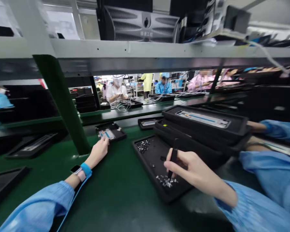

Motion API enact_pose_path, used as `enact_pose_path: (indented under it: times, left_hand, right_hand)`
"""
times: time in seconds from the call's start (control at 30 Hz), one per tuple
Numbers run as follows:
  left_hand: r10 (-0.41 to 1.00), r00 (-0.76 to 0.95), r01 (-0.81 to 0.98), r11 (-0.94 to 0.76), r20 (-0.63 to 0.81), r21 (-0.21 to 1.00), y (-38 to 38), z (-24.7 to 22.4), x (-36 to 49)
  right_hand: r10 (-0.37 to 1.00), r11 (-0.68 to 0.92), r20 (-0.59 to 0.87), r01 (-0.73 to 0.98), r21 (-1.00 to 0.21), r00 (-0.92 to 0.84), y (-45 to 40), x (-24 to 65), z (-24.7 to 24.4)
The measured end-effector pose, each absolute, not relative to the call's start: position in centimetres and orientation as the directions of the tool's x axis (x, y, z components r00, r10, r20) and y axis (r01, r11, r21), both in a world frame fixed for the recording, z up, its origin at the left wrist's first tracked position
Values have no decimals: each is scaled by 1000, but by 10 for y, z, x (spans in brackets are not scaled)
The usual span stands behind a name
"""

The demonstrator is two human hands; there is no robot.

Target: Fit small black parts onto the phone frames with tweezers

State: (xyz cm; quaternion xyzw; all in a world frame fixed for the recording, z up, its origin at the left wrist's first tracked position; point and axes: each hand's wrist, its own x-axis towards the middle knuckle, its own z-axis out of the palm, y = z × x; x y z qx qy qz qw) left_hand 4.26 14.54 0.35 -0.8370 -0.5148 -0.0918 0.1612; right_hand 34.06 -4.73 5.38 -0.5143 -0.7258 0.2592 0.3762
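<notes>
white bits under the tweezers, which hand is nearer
Right: the right hand holds tweezers with tips at the white bits; the left hand is farther off, at another tray.

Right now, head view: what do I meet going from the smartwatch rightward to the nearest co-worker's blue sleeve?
Smartwatch → left hand → pile of small black-and-white parts → right hand → nearest co-worker's blue sleeve.

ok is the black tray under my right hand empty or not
Not empty: the tray holds a parts pile at its far end and white pieces by the black tool.
</notes>
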Motion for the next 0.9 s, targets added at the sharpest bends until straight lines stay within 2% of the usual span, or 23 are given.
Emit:
enact_pose_path:
  times: [0.13, 0.2, 0.23, 0.27, 0.43, 0.63, 0.73, 0.9]
  left_hand:
    - [869, 289, 957, -254, 401, -139, 153, -4, 38]
    - [870, 253, 967, -215, 423, -136, 150, -6, 39]
    - [867, 255, 966, -216, 429, -140, 148, -6, 41]
    - [861, 269, 963, -228, 431, -146, 146, -6, 43]
    - [836, 359, 933, -324, 416, -155, 141, -6, 56]
    - [820, 382, 920, -383, 425, -89, 141, -10, 57]
    - [818, 372, 914, -404, 439, -22, 142, -16, 57]
    - [837, 298, 895, -413, 459, 171, 155, -32, 53]
  right_hand:
    - [922, 385, 276, 699, -602, -271, -3, 344, 63]
    - [950, 310, 173, 838, -448, -259, 36, 339, 66]
    - [974, 226, 106, 916, -333, -201, 57, 335, 67]
    - [983, 179, 82, 939, -293, -162, 79, 330, 67]
    - [999, 27, 49, 980, -196, -18, 169, 303, 58]
    - [987, -137, 69, 984, -116, 146, 210, 289, 35]
    - [989, -123, 72, 989, -86, 129, 212, 285, 29]
    - [993, 63, 108, 996, -69, -55, 195, 280, 46]
